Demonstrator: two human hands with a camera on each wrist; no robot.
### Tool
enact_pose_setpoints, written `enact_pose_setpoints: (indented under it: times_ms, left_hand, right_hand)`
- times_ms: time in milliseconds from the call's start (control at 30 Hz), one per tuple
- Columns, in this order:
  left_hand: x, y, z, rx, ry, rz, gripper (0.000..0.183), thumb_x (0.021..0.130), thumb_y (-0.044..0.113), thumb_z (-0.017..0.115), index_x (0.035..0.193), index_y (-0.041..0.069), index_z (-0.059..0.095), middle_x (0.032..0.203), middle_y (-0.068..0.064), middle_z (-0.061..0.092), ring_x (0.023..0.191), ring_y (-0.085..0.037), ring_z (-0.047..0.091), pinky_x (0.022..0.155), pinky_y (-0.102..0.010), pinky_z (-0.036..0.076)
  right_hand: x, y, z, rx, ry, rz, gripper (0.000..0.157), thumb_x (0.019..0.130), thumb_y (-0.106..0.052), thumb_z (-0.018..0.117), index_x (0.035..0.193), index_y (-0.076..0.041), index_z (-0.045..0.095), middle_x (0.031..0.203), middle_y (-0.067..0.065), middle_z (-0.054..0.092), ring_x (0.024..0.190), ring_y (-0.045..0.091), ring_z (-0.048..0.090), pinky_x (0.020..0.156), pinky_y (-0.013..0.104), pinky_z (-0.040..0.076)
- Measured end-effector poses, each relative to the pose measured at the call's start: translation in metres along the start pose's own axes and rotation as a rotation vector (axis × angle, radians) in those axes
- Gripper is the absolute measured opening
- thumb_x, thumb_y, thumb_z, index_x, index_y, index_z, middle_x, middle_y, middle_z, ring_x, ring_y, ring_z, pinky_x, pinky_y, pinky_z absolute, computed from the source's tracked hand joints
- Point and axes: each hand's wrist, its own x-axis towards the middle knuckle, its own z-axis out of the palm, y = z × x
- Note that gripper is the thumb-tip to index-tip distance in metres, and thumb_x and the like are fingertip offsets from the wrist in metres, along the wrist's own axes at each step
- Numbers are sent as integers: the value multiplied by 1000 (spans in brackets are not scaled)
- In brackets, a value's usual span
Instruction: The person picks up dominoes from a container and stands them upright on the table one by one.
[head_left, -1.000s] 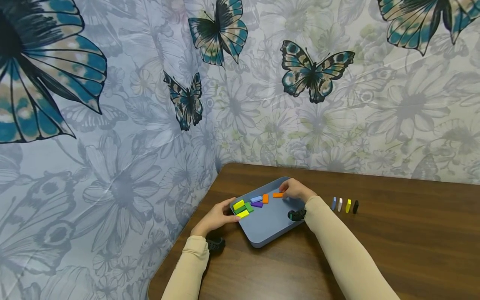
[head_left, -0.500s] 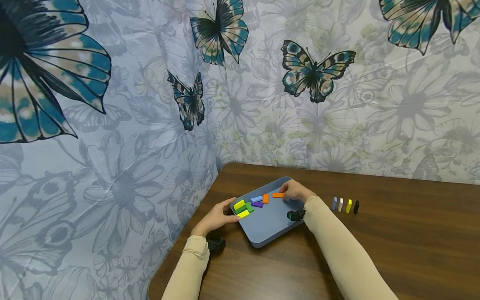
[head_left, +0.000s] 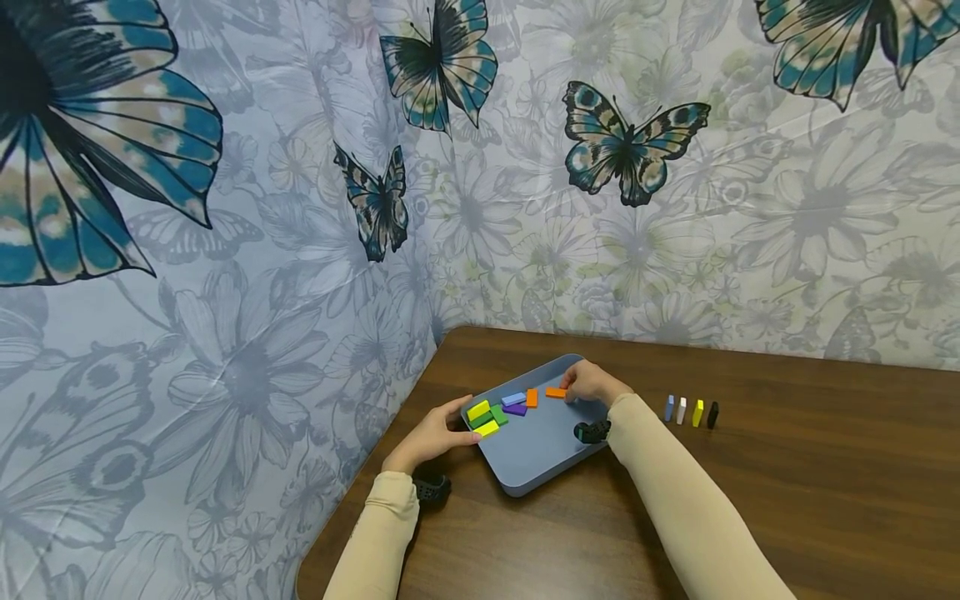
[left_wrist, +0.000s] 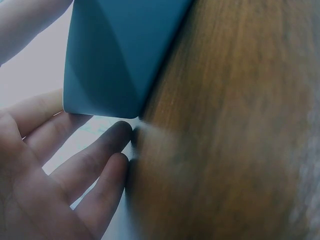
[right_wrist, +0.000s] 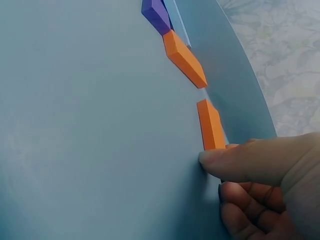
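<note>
A blue-grey tray [head_left: 536, 458] lies at a slant on the table. My left hand [head_left: 429, 433] holds its left end, thumb and fingers spread along the rim; the left wrist view shows fingers [left_wrist: 95, 155] at the tray's outer wall. My right hand [head_left: 592, 382] reaches inside the far right part and pinches the end of an orange block [right_wrist: 211, 125] between thumb and fingers. A second orange block [right_wrist: 185, 59] lies just beyond it, its corner against a purple block [right_wrist: 156, 15]. Next to those is a light blue block [head_left: 513, 399]. Yellow blocks [head_left: 477, 409] and green blocks [head_left: 498, 414] cluster at the left end.
To the right of the tray, a blue block [head_left: 668, 407], a white block [head_left: 681, 410], a yellow block [head_left: 697, 412] and a black block [head_left: 712, 415] stand in a row on the wooden table [head_left: 825, 467]. Butterfly-patterned walls [head_left: 480, 275] meet behind the table.
The orange block in my right hand has shifted very slightly toward the near side. My left hand and the tray have stayed in place.
</note>
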Motion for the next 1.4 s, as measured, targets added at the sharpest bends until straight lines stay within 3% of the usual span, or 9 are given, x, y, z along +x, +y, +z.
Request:
enact_pose_setpoints:
  times_ms: [667,900,1200,1400]
  left_hand:
    - [0,1,-1,-2,-2,17,82,89,30,77,156,7,34,158,-19,39,139,-44,45,108,-55,44]
    - [0,0,-1,7,3,2,85,87,35,78,156,9,35,158,-16,40,139,-41,46,110,-55,43]
    - [1,3,1,10,12,1,81,89,30,77,156,9,36,157,-18,41,139,-42,46,110,-55,42]
    - [-2,5,0,5,11,-20,83,89,33,77,157,11,35,159,-18,38,140,-43,44,108,-55,44]
  right_hand:
    - [-5,-4,-3,-9,1,-37,14,87,-2,70,100,-1,73,109,13,68,92,22,59,86,37,53]
    - [-8,-12,-7,-7,3,-103,13,90,-5,68,101,2,72,104,14,69,84,20,57,74,29,50]
    - [-14,-18,-14,18,31,-160,11,86,-2,68,96,1,70,94,12,70,82,20,58,74,28,50]
    - [-22,-22,-20,50,32,-169,12,92,-5,67,101,1,72,102,13,71,88,21,62,77,31,51]
